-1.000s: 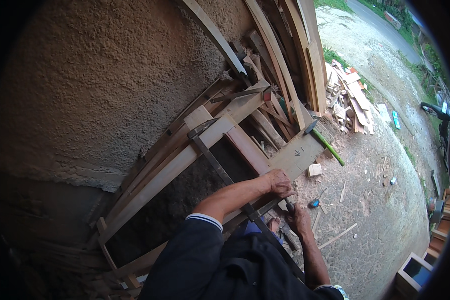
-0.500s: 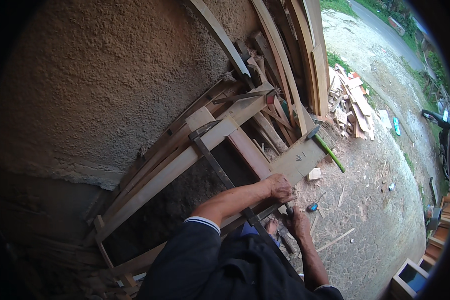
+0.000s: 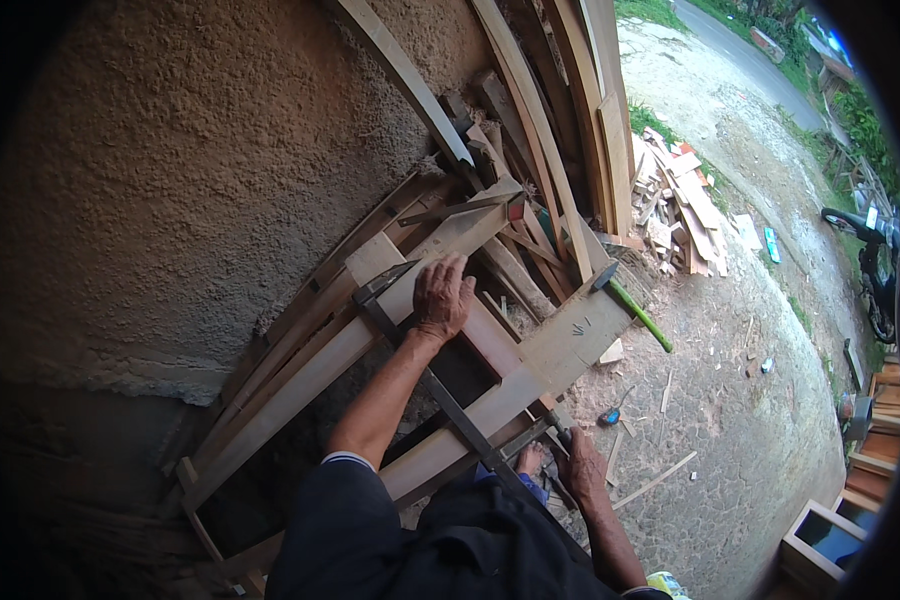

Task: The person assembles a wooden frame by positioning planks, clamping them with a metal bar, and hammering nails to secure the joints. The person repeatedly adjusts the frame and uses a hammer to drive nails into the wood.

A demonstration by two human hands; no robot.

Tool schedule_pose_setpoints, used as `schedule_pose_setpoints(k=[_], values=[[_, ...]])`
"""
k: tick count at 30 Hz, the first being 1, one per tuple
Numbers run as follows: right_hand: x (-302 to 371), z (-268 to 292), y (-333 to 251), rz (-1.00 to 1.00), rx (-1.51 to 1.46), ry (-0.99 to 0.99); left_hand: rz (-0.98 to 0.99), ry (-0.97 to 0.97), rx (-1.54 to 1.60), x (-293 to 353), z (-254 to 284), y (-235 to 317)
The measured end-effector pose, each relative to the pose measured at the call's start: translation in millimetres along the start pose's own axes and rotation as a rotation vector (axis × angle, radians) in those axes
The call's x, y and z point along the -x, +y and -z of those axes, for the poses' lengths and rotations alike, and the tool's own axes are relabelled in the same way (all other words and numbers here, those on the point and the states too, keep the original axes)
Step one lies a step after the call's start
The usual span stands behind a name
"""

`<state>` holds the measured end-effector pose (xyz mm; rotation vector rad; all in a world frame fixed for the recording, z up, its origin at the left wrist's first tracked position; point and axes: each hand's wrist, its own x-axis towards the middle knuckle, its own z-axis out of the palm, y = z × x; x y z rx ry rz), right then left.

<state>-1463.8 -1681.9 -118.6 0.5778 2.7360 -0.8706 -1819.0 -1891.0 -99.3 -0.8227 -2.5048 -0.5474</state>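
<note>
My left hand (image 3: 442, 297) lies over the far rail of a wooden frame (image 3: 315, 370), fingers stretched along the wood. Beside it, the long dark bar of a bar clamp (image 3: 440, 400) crosses the frame from the far rail to the near one. At the frame's near right corner my right hand (image 3: 582, 465) is closed round the dark clamp handle (image 3: 564, 437). On the flat board (image 3: 560, 350) at the frame's right end lie a few nails (image 3: 581, 328). A hammer (image 3: 638, 313) with a green handle rests across the board's far edge, its handle sticking out.
A rough wall (image 3: 200, 180) rises at the left. Long planks (image 3: 580, 120) lean at the back, near a heap of wood offcuts (image 3: 680, 205). A blue tool (image 3: 610, 415) and thin wood strips lie on the ground (image 3: 720, 400). A motorbike (image 3: 870, 260) stands far right.
My left hand has left the near right corner and gone to the far rail. My right hand stays at the clamp handle. The view has shifted slightly.
</note>
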Motion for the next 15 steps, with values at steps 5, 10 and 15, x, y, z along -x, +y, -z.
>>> schedule_pose_setpoints(k=[5,10,15], values=[[-17,-1,-1,-0.093,0.016,-0.108,0.272,-0.372,-0.245,-11,4,-80],[-61,16,47,-0.368,-1.048,-1.112,0.301,-0.421,-0.213,-3,-7,-91],[-39,-1,44,0.142,-0.342,-0.334,0.19,-0.409,-0.211,8,-13,-95]])
